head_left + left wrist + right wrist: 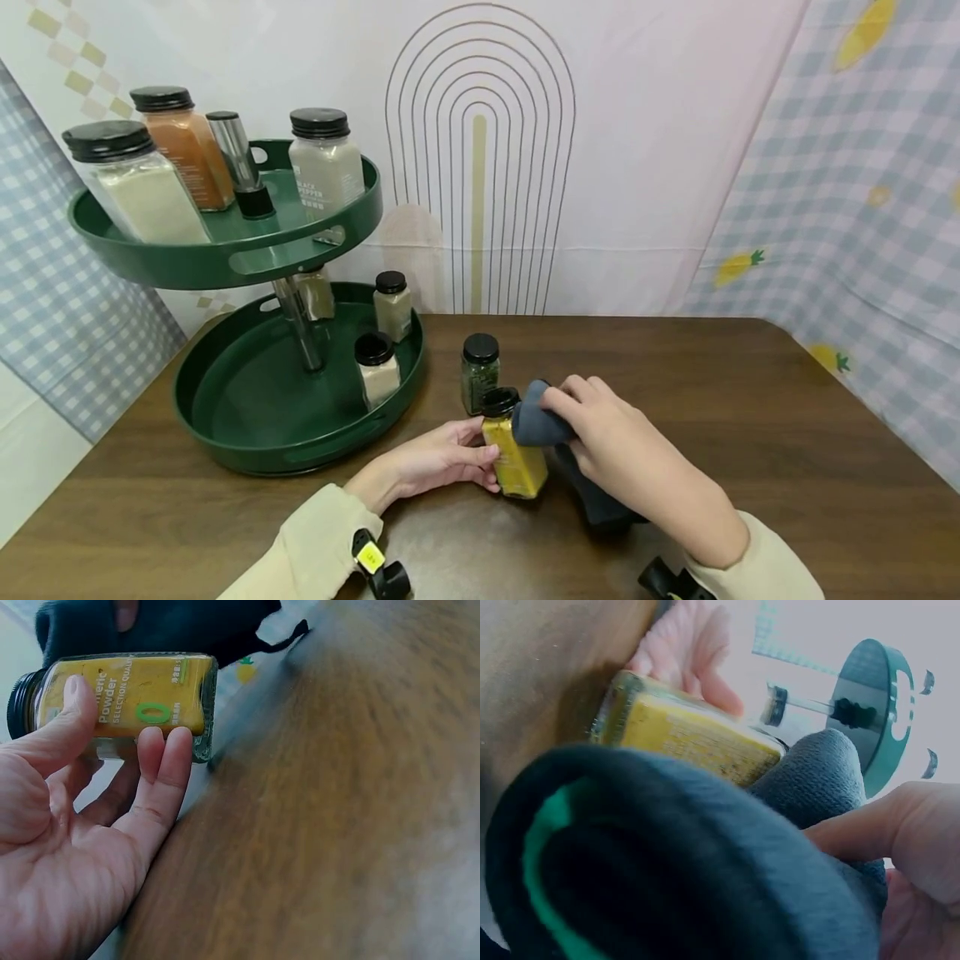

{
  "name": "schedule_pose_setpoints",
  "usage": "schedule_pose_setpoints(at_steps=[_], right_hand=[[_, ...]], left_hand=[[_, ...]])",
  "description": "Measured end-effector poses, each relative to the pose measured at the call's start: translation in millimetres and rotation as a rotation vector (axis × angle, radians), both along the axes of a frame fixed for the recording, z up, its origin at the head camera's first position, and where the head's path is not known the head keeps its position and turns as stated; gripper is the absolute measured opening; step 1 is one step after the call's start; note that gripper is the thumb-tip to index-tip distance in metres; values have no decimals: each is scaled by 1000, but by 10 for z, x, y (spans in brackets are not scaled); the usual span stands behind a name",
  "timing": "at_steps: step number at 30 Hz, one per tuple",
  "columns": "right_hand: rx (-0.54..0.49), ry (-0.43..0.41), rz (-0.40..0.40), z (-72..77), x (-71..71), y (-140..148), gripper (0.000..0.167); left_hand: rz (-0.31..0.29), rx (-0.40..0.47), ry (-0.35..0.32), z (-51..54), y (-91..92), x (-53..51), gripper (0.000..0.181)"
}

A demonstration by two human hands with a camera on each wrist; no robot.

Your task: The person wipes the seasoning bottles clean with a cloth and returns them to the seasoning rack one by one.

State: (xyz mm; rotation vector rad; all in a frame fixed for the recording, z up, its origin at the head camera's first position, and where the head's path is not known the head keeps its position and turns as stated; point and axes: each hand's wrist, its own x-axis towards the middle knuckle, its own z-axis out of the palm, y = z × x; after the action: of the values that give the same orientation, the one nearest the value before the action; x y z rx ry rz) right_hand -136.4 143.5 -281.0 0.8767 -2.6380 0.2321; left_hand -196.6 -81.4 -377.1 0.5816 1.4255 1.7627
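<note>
Left hand (pixel 442 457) had the yellow spice jar (pixel 521 468) pinched, right hand (pixel 617 437) just gripped a bunched-up dark cloth (pixel 538 421) against it.

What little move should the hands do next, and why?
Maybe the right hand should slide the cloth down the yellow jar. The left hand is holding the jar, and the bunched cloth is up near the black lid, while much of the jar's lower front is uncovered.
</note>
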Motion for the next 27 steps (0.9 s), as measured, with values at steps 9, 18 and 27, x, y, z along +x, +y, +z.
schedule_pose_setpoints(at_steps=[9,18,27], right_hand=[[166,-127,42,-26,5,41,38],[193,-384,2,-85,-25,48,38],[145,-265,-27,29,-38,154,39]], left_hand=[[0,5,-19,-7,-12,1,53],[8,5,-30,-15,-40,2,55],[15,12,-16,-2,-15,-1,54]])
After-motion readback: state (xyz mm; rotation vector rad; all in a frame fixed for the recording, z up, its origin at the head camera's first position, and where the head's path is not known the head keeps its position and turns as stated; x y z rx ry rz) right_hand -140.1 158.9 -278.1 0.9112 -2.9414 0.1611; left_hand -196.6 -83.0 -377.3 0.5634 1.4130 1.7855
